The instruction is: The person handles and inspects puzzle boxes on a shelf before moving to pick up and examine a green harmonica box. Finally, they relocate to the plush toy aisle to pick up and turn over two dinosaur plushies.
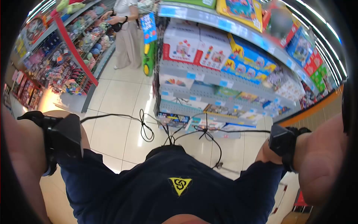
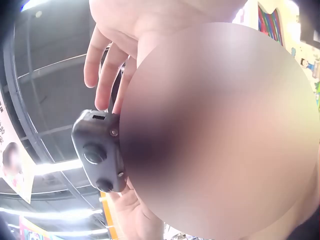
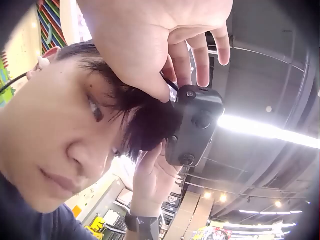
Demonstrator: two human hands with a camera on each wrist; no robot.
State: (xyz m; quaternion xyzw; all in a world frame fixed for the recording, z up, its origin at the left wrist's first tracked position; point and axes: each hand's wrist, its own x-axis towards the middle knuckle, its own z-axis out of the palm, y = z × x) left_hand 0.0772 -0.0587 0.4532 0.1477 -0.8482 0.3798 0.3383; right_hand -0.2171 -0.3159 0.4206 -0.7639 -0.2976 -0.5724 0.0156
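Observation:
A black head-worn camera [image 2: 97,152] sits at the forehead, between both raised hands. The left hand [image 2: 150,30] reaches in from the top of the left wrist view, its fingers extended down by the camera's upper end. From the top of the right wrist view comes the right hand [image 3: 160,40]; its thumb tip meets the corner of the head-worn camera [image 3: 195,127], and its other fingers extend loosely beside and behind it. Below the device, the left hand [image 3: 154,182] shows again, partly hidden. The head view shows black wrist cameras [image 1: 65,138] on both raised arms.
Shelves of boxed toys [image 1: 212,74] stand ahead on a tiled floor [image 1: 112,130]. Plush toys fill a rack [image 1: 89,48] at the left, with a person [image 1: 126,37] beside it. Black cables [image 1: 145,127] hang between the wrists, above the dark shirt [image 1: 160,198].

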